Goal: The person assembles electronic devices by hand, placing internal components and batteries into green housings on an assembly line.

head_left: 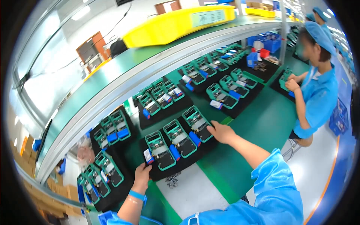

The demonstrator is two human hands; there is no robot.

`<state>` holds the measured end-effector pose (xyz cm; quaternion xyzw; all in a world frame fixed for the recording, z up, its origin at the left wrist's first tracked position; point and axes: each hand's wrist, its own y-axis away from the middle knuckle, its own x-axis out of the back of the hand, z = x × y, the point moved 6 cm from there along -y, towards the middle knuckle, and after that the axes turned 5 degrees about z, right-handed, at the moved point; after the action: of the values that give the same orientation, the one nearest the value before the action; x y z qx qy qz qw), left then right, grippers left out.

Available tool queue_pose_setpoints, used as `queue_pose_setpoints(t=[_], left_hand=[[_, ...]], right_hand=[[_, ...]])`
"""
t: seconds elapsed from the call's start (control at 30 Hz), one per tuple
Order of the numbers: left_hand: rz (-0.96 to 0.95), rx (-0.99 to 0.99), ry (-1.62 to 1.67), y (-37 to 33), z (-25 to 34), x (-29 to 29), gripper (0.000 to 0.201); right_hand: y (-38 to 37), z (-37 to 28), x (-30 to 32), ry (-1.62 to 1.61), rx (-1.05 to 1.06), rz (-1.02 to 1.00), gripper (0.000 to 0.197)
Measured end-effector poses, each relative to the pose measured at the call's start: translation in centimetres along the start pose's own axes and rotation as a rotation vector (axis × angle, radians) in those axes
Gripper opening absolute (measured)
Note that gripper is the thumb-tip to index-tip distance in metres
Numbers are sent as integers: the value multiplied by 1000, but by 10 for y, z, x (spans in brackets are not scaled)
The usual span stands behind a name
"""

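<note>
A black mat (191, 161) lies in front of me, bearing three open green housings with circuit boards inside: a left housing (160, 150), a middle housing (180, 138) and a right housing (197, 123). Blue battery packs lie beside them, among them one blue pack (174, 152) between the left and middle housings. My left hand (141, 177) is closed on the mat's near left corner, thumb near a white-and-blue pack (148, 156). At the right edge, my right hand (222, 132) is closed on the mat beside the right housing; its fingertips are partly hidden.
More mats with green housings stand to the left (108, 168) and further back (223, 95) on the green table (247, 123). Small metal parts (172, 180) lie on a white strip near me. Overhead, a shelf holds a yellow bin (176, 26). A co-worker (318, 82) handles a housing at right.
</note>
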<state>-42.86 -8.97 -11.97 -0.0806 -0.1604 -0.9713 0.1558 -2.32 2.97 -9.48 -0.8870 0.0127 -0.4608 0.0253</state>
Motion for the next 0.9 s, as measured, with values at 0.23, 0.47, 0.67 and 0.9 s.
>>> queue_pose_setpoints(t=[0.23, 0.47, 0.67, 0.9], left_hand=[[-145, -59, -122, 86, 39, -38, 37], [-495, -24, 68, 161, -16, -116, 37], [-547, 63, 62, 166, -22, -212, 49], [-587, -97, 15, 144, -8, -344, 53]], right_hand=[[109, 53, 47, -132, -90, 56, 56], [203, 131, 99, -102, -270, 174, 53], [208, 228, 143, -142, -361, 401, 46], [151, 370, 191, -267, -263, 579, 42]])
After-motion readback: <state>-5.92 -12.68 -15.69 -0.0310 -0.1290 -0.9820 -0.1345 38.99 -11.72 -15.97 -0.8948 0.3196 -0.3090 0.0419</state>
